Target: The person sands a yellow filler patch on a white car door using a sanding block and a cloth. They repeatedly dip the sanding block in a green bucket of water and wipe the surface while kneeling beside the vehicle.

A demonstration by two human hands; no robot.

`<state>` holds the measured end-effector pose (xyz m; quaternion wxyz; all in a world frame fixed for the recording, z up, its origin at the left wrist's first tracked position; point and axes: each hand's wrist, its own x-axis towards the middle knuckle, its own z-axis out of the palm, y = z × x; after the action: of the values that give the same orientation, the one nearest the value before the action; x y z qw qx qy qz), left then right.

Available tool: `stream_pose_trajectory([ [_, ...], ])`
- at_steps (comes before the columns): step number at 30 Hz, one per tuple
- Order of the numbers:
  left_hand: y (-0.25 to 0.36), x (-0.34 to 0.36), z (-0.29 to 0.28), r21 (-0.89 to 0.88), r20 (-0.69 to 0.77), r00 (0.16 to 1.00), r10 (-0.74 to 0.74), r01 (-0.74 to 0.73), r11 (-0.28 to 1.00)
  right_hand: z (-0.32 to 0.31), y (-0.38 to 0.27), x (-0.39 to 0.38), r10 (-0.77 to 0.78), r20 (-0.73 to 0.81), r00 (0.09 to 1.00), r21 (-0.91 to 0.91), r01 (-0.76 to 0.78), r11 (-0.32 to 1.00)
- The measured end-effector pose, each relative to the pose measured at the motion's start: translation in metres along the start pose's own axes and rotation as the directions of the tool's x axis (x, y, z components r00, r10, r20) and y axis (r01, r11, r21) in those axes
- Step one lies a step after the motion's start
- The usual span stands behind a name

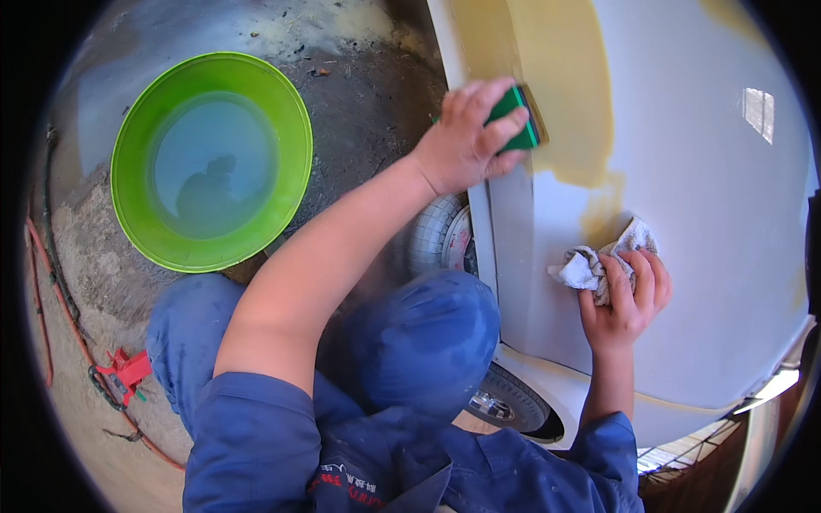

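Observation:
My left hand (470, 137) is closed around a green sanding block (510, 103), its dark face pressed to the white car panel (718, 265). Under and beside the block spreads a yellowish filler patch (573, 94), with a thinner yellow smear running down from it. Lower on the same panel, my right hand (627, 299) bunches a damp white rag with grey stains (580, 270) against the surface. The fingers of that hand curl over the cloth.
On the wet floor at left stands a green basin (295, 162) of cloudy water. An orange hose (68, 303) and a dark cord run along the far left, near a red tool (128, 372). Wheels (510, 402) show below the panel's edge, beside my bent knees.

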<state>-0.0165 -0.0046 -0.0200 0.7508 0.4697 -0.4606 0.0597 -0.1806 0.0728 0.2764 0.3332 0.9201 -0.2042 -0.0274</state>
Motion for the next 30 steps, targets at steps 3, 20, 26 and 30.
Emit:
stream_pose_trajectory([
  [3,0.012,-0.008,-0.004,-0.057,0.087,0.981,0.172,-0.167,0.984,0.002,-0.001,-0.002,0.039,0.043,0.998,-0.02,-0.038,0.999],
  [20,-0.012,0.0,-0.003,0.019,0.048,0.993,-0.11,0.109,0.994,0.004,-0.002,-0.004,0.026,-0.024,0.999,-0.003,-0.026,1.0],
  [26,0.033,-0.019,0.003,0.0,-0.001,0.962,0.271,-0.271,0.962,0.005,-0.003,-0.001,0.039,-0.041,0.998,-0.004,-0.039,0.999],
  [30,0.007,-0.01,-0.001,-0.046,0.101,0.989,0.112,-0.108,0.993,0.006,-0.004,0.0,0.028,-0.033,0.999,0.012,-0.027,1.0],
])
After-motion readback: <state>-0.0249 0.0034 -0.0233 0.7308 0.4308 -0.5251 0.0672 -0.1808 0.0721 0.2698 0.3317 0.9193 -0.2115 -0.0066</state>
